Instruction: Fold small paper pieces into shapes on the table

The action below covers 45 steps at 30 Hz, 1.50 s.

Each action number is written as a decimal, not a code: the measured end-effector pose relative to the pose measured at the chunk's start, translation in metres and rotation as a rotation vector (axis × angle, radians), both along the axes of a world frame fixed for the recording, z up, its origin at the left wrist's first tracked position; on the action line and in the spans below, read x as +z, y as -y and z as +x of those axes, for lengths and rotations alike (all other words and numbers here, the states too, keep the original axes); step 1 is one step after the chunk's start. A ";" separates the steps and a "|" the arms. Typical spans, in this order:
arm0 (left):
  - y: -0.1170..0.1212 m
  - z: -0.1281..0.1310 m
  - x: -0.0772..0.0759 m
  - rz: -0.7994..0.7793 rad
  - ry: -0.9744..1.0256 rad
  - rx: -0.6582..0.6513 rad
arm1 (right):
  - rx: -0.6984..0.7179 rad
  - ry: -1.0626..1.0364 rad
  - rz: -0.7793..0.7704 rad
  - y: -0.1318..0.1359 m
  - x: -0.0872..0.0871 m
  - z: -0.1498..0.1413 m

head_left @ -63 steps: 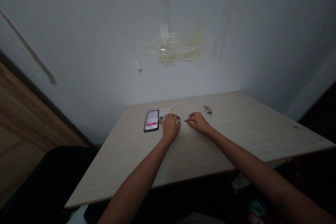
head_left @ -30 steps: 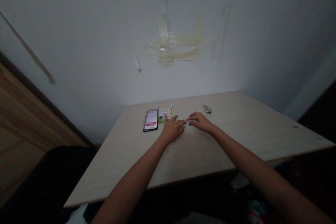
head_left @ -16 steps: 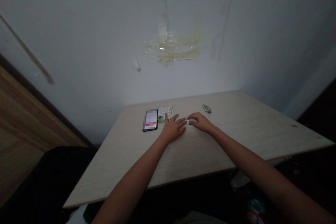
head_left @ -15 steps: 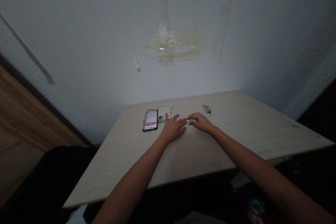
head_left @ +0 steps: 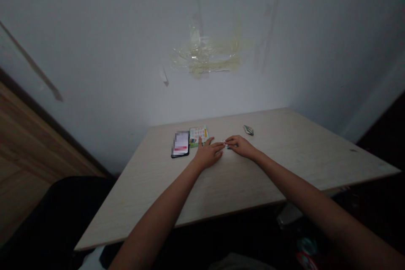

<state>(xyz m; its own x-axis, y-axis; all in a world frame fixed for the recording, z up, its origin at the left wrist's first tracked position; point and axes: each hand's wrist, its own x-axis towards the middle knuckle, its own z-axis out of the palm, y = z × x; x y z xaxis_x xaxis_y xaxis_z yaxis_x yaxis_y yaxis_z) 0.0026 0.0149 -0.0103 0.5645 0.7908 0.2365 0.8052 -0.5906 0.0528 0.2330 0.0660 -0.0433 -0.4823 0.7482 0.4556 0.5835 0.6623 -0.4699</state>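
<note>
My left hand (head_left: 209,154) lies on the table with its fingers spread. Its thumb side faces me, and some fingertips reach to a small white piece (head_left: 223,143), perhaps paper. My right hand (head_left: 242,146) is on the other side, fingers bent and pressed together on that piece. A bit of dark blue shows under the right fingers; most of the piece is hidden, so its kind is unclear. Just beyond the left fingers is a printed green-and-white card or booklet (head_left: 198,133).
A phone (head_left: 180,144) with a lit, partly blurred screen lies left of the card. A small crumpled wrapper (head_left: 248,130) sits farther back on the right. The pale wooden table (head_left: 272,177) meets a wall (head_left: 126,50) with peeling tape (head_left: 209,59). A dark chair (head_left: 60,206) stands at left.
My right fingers have flattened slightly over the small piece, and more of its white shows between the hands. The left hand stays spread. The whole view has shifted a little.
</note>
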 end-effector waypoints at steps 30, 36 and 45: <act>0.005 0.003 0.006 -0.015 -0.027 -0.075 | -0.037 -0.122 -0.092 0.001 0.007 0.003; 0.007 0.002 0.003 -0.051 0.003 -0.054 | -0.041 -0.124 -0.098 0.003 0.009 0.003; 0.004 0.000 -0.002 -0.082 0.068 -0.001 | 0.030 -0.155 -0.082 0.008 0.013 0.002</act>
<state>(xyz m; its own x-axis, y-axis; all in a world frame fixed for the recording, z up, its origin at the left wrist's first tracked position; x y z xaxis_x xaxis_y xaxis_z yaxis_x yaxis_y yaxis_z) 0.0029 0.0112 -0.0119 0.5502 0.8084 0.2094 0.7974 -0.5830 0.1556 0.2346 0.0582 -0.0302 -0.4342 0.7719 0.4644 0.4805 0.6345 -0.6055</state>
